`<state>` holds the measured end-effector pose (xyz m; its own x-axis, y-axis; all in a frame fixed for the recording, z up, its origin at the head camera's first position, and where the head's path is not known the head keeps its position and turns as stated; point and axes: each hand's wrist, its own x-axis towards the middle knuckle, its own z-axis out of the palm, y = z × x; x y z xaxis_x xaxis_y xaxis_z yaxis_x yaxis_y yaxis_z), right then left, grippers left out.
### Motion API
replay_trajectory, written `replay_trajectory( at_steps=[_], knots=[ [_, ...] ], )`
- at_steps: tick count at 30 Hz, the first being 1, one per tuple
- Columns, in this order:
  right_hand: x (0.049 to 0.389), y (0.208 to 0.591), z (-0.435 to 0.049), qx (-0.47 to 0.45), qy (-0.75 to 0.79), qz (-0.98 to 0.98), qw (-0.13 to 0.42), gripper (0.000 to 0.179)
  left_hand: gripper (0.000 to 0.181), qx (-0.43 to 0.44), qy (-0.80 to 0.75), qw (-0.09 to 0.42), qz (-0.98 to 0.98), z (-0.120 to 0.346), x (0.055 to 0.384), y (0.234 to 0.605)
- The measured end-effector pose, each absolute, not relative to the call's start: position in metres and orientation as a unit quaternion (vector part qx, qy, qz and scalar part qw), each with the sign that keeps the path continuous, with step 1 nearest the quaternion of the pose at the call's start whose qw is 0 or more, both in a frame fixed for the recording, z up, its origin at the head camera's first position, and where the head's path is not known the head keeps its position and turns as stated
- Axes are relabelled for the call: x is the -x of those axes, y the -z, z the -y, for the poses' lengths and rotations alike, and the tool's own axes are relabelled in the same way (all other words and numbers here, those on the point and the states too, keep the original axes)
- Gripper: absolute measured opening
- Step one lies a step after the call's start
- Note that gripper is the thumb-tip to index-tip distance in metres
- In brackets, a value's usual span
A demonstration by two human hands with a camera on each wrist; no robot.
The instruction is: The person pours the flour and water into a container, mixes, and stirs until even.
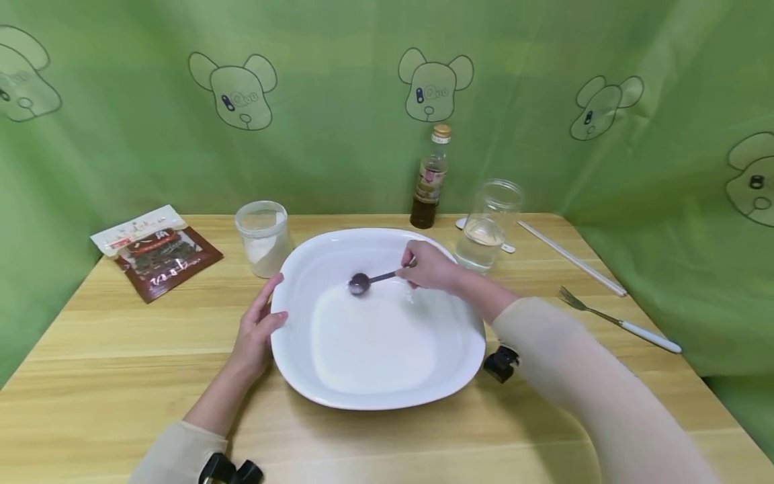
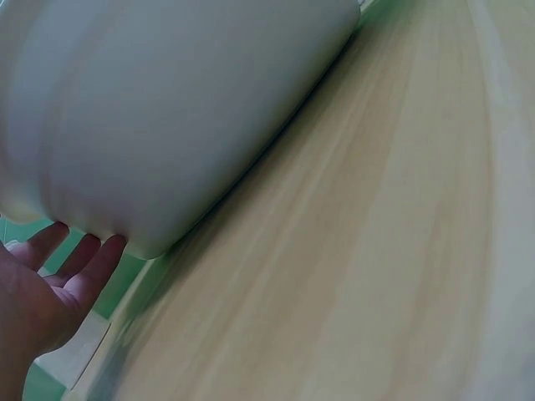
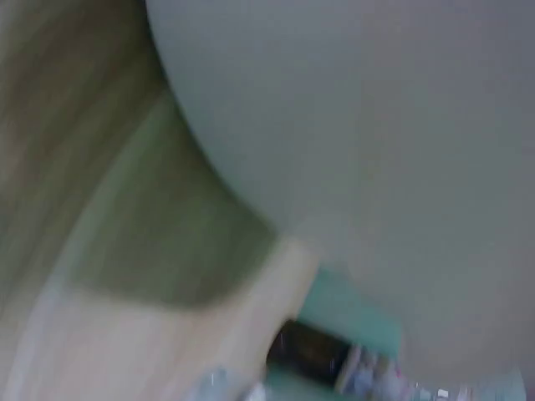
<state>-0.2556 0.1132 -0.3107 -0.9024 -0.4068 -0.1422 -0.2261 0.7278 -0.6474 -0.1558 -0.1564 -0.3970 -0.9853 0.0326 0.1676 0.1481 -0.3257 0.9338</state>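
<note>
A large white basin (image 1: 375, 349) stands on the wooden table. My left hand (image 1: 254, 333) grips its left rim, thumb over the edge; in the left wrist view, the fingers (image 2: 84, 271) of that hand touch the outer wall from outside. My right hand (image 1: 432, 267) reaches in over the right side of the basin and pinches the thin handle of a small dark measuring spoon (image 1: 359, 284). The spoon's round bowl is low in the basin, toward its back. The right wrist view is blurred and shows the basin's outer wall (image 3: 376, 167), with the right hand hidden.
Behind the basin are a jar of white powder (image 1: 264, 238), a dark sauce bottle (image 1: 429, 181) and a glass of clear liquid (image 1: 486, 232). A brown spice packet (image 1: 160, 252) lies left; a white stick (image 1: 571, 259) and a fork (image 1: 623, 323) lie right.
</note>
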Motion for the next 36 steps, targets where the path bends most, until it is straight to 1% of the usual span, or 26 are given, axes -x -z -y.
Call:
replay_trajectory(
  at_steps=[3, 7, 11, 15, 17, 19, 24, 27, 28, 30, 32, 36],
  knots=[
    [0.249, 0.317, -0.098, 0.169, 0.367, -0.896, 0.182, 0.012, 0.060, 0.081, 0.811, 0.035, 0.578, 0.156, 0.156, 0.398],
    [0.235, 0.317, -0.093, 0.200, 0.364, -0.873, 0.257, 0.012, 0.060, 0.085, 0.810, 0.039, 0.579, 0.156, 0.156, 0.398],
    [0.225, 0.309, -0.106, 0.254, 0.326, -0.853, 0.318, 0.011, 0.061, 0.078, 0.808, 0.041, 0.582, 0.157, 0.156, 0.396],
    [0.222, 0.297, -0.130, 0.285, 0.290, -0.846, 0.345, 0.010, 0.060, 0.070, 0.807, 0.036, 0.585, 0.158, 0.155, 0.394],
    [0.222, 0.290, -0.144, 0.281, 0.277, -0.855, 0.338, 0.011, 0.060, 0.070, 0.806, 0.035, 0.587, 0.158, 0.155, 0.394],
    [0.224, 0.284, -0.156, 0.270, 0.270, -0.872, 0.308, 0.011, 0.060, 0.071, 0.804, 0.034, 0.589, 0.158, 0.155, 0.393],
    [0.237, 0.284, -0.174, 0.222, 0.253, -0.924, 0.179, 0.009, 0.060, 0.069, 0.802, 0.033, 0.592, 0.159, 0.154, 0.392],
    [0.244, 0.289, -0.169, 0.196, 0.247, -0.941, 0.122, 0.009, 0.060, 0.068, 0.803, 0.031, 0.591, 0.159, 0.154, 0.392],
    [0.245, 0.291, -0.164, 0.191, 0.248, -0.943, 0.111, 0.008, 0.060, 0.068, 0.803, 0.032, 0.591, 0.159, 0.154, 0.393],
    [0.246, 0.295, -0.154, 0.182, 0.256, -0.944, 0.103, 0.008, 0.060, 0.066, 0.805, 0.032, 0.589, 0.159, 0.154, 0.393],
    [0.244, 0.298, -0.142, 0.187, 0.266, -0.940, 0.108, 0.008, 0.060, 0.065, 0.807, 0.032, 0.586, 0.158, 0.154, 0.394],
    [0.234, 0.301, -0.129, 0.195, 0.294, -0.921, 0.164, 0.009, 0.060, 0.069, 0.810, 0.029, 0.581, 0.157, 0.155, 0.394]
  ],
)
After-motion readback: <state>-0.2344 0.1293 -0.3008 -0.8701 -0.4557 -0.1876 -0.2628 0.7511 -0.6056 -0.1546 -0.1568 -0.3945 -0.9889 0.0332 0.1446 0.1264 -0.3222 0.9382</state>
